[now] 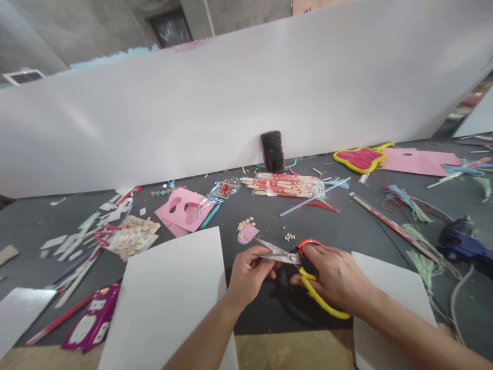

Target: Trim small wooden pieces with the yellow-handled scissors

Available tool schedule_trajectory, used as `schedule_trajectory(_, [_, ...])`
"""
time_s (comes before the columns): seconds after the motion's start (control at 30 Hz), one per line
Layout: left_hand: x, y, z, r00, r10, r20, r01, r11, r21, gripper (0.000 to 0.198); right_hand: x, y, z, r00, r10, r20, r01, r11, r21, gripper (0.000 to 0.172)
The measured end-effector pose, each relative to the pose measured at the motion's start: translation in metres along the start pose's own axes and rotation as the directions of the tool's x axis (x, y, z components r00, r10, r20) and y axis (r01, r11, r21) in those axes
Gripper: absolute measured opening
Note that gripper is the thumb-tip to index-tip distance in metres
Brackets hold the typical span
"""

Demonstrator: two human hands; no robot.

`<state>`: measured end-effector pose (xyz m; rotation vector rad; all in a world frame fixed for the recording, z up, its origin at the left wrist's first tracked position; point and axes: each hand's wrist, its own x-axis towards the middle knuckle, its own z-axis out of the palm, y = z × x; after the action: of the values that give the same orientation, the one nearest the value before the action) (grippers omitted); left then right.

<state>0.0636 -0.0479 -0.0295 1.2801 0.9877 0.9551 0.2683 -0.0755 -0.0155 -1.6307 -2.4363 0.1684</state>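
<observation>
Scissors (pixel 285 257) with one red and one yellow handle loop are gripped in my right hand (pixel 335 272). Their blades stand apart and point left, reaching over the fingers of my left hand (pixel 251 273). That hand is closed in a pinch, and whatever lies between its fingertips is too small or hidden to name. Just beyond the blades lies a small pink piece (pixel 247 234) with little pale beads (pixel 245 223) along its upper edge. A small heap of similar beads (pixel 289 237) sits on the dark table (pixel 262 313) above the scissors' pivot.
White boards (pixel 177 298) flank my hands. Bundled sticks in plastic (pixel 283 185) lie ahead, below a propped phone (pixel 272 151). Pink cut-out card (pixel 185 209) and paper scraps (pixel 77 239) are leftward; tassels (pixel 423 267) and a blue glue gun (pixel 468 241) are rightward. A white panel (pixel 192 108) stands behind.
</observation>
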Motion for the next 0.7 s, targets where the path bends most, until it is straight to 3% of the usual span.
schedule_trajectory(0.2, [0.0007,0.0006,0.0000,1.000,0.022,-0.005,-0.022,0.999,0.031,0.019,0.0020,-0.0006,-0.0043,1.000,0.012,0.011,-0.012,1.000,-0.002,0.045])
schedule_trajectory(0.5, [0.0000,0.0029,0.0001,1.000,0.007,-0.005,-0.006,0.998,0.061,0.013,0.0025,-0.0010,-0.0029,0.983,-0.066,-0.174,0.068,0.998,0.005,0.060])
schedule_trajectory(0.7, [-0.0017,0.0034,-0.0002,0.999,-0.031,0.041,0.027,0.997,0.075,0.015,0.0044,0.0033,0.0002,0.986,-0.085,-0.141,0.084,0.996,-0.011,0.040])
